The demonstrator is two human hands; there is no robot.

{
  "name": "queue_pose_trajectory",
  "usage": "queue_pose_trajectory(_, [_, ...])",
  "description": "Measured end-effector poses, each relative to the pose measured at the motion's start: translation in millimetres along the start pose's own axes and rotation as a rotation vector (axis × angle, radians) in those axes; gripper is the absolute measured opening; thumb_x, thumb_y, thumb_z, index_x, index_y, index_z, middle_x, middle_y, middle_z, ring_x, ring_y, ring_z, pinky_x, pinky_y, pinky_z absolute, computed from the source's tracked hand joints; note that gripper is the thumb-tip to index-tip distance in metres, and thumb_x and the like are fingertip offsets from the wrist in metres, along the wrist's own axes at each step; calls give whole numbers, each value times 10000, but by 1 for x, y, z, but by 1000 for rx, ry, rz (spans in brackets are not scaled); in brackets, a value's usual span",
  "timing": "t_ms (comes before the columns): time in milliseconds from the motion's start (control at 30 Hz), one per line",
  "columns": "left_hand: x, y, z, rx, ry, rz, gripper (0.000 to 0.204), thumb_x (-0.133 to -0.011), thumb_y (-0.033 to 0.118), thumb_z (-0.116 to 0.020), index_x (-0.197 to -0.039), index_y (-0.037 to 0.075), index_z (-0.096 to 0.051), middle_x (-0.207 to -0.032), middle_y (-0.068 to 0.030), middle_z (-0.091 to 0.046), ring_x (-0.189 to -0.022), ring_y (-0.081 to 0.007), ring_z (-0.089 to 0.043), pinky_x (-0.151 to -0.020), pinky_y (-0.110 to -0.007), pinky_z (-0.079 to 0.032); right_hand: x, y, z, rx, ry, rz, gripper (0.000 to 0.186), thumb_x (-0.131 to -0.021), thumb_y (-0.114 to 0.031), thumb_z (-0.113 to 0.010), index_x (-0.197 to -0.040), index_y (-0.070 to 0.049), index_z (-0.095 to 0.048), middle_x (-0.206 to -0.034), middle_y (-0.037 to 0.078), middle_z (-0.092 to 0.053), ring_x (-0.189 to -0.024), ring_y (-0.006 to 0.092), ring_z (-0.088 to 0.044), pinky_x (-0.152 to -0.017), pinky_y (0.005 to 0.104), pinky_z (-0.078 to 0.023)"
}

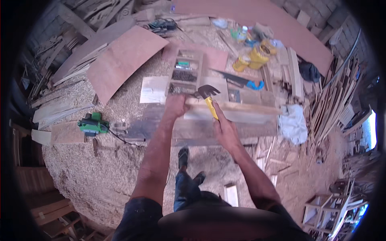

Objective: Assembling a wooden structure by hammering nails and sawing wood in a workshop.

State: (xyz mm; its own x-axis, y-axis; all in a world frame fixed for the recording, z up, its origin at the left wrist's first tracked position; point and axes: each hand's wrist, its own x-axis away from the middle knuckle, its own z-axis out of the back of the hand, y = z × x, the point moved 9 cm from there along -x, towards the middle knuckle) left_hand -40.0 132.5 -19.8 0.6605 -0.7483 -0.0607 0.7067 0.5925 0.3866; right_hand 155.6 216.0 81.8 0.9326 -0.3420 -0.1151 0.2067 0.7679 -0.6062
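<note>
The hammer (210,105) is above the near part of the counter (159,124), in the right hand (227,134); its fingers are closed around the yellow handle, one stretched along it. The handle runs away from the person and slightly left, with the head beyond the fingertips. The left hand (176,106) is just left of the head, nearer to it than the right palm. Its fingers curl by the near end of the compartmented tray (200,66) and a long wooden strip (241,107); whether they grip anything cannot be told.
</note>
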Motion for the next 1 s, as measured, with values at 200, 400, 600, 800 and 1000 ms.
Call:
queue_pose_trajectory(200, [-4, -9, -1, -11, -28, 32, 434, -772, 390, -824, -1142, 182, -734, -1050, -101, -760, -1045, -279, -702, -947, -427, -464, -18, -63, 112, -522, 344, 240, 448, -1033, -91, -511, -1477, -76, -454, -808, 158, -649, -585, 222, -583, -591, 364, -517])
queue_pose_trajectory(400, [-6, 2, -5, -13, -12, 15, 435, -745, 369, -832, -1122, 174, -737, -1049, -102, -759, -1041, -283, -701, -944, -431, -457, 1, 20, 19, 51, 333, 184, 509, -1029, -149, -534, -1515, -90, -397, -902, 208, -687, -646, 319, -655, -633, 394, -535])
queue_pose_trajectory(600, [0, -25, -3, -35, 56, 43, 443, -736, 397, -820, -1130, 207, -751, -1027, -92, -753, -1037, -277, -690, -967, -442, -439, -18, -47, 68, -392, 318, 111, 530, -1049, -170, -518, -1555, -80, -389, -794, 148, -698, -567, 208, -582, -575, 343, -484])
queue_pose_trajectory(800, [-5, 0, -2, -45, 0, 21, 499, -727, 407, -854, -1172, 215, -735, -1097, -83, -747, -1065, -279, -684, -991, -442, -454, -2, -24, 82, -453, 413, 370, 453, -1076, -217, -481, -1447, 32, -410, -746, 29, -546, -556, 122, -497, -498, 285, -382])
queue_pose_trajectory(1000, [0, -9, -11, -40, 101, -36, 448, -742, 367, -838, -1154, 216, -747, -1080, -83, -748, -1106, -266, -670, -961, -445, -446, -7, 33, 2, -301, 123, -10, 554, -1039, -148, -515, -1579, -141, -388, -946, 172, -683, -738, 224, -676, -683, 365, -537])
